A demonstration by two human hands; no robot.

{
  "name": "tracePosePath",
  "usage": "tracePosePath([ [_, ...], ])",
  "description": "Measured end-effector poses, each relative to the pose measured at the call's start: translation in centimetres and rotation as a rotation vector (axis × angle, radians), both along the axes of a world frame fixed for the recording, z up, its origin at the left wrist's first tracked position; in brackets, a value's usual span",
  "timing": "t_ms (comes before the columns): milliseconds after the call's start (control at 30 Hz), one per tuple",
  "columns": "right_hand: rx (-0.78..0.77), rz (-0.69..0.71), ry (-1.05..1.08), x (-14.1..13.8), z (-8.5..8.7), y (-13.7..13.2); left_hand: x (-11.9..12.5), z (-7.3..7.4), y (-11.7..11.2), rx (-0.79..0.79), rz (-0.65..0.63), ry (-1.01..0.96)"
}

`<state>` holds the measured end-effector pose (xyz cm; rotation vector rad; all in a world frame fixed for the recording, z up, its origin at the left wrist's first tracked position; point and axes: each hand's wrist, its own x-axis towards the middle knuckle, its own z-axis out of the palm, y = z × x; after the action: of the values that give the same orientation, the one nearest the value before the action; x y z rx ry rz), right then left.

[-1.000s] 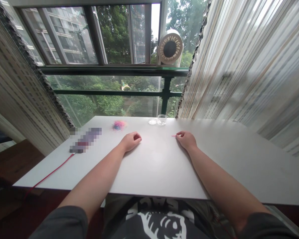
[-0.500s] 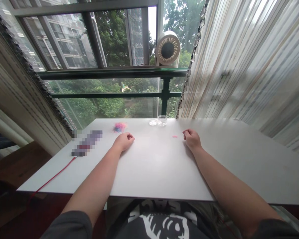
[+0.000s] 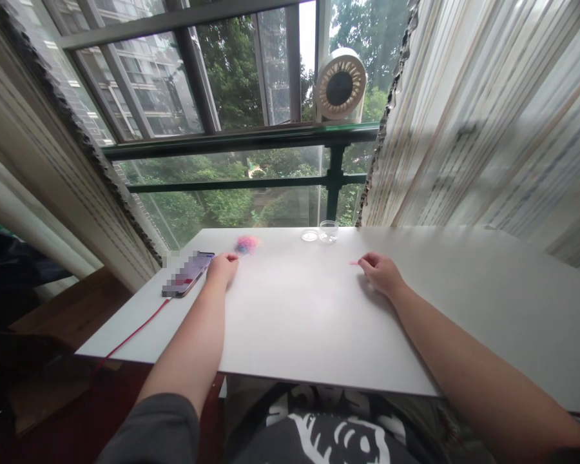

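My left hand (image 3: 222,265) rests on the white table (image 3: 309,322) with its fingers curled in, right beside the near end of a phone (image 3: 189,272). A small heap of pink and blue bands (image 3: 247,243) lies just beyond that hand. My right hand (image 3: 381,270) lies on the table with fingers curled together. A tiny pink piece (image 3: 354,262) sits on the table at its fingertips; whether the fingers touch it is unclear.
A clear cup (image 3: 328,231) and a round clear lid (image 3: 309,236) stand at the table's far edge. A red cable (image 3: 130,335) runs from the phone off the left edge. A fan (image 3: 341,87) sits on the window rail. Curtains hang on both sides.
My left hand has slid left across the table to the phone. My right hand let the pink piece go, and the piece now lies at its fingertips again. The view has turned left.
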<state>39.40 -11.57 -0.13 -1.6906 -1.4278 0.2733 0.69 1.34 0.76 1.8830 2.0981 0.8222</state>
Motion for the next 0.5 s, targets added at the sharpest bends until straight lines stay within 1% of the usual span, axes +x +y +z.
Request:
tracePosePath([
  [100, -0.007, 0.019, -0.003, -0.1, -0.1, 0.0, 0.2, 0.0, -0.2, 0.008, 0.008, 0.013],
  [233, 0.006, 0.042, 0.001, -0.5, 0.1, -0.1, 1.2, -0.2, -0.3, 0.013, -0.024, 0.040],
  [367, -0.021, 0.139, -0.018, -1.5, 0.4, -0.3, 2.3, -0.4, 0.0, 0.028, -0.022, 0.108],
  [500, -0.106, 0.230, -0.140, -2.5, 0.6, -0.5, 2.5, -0.3, 0.2, 0.034, -0.027, 0.139],
])
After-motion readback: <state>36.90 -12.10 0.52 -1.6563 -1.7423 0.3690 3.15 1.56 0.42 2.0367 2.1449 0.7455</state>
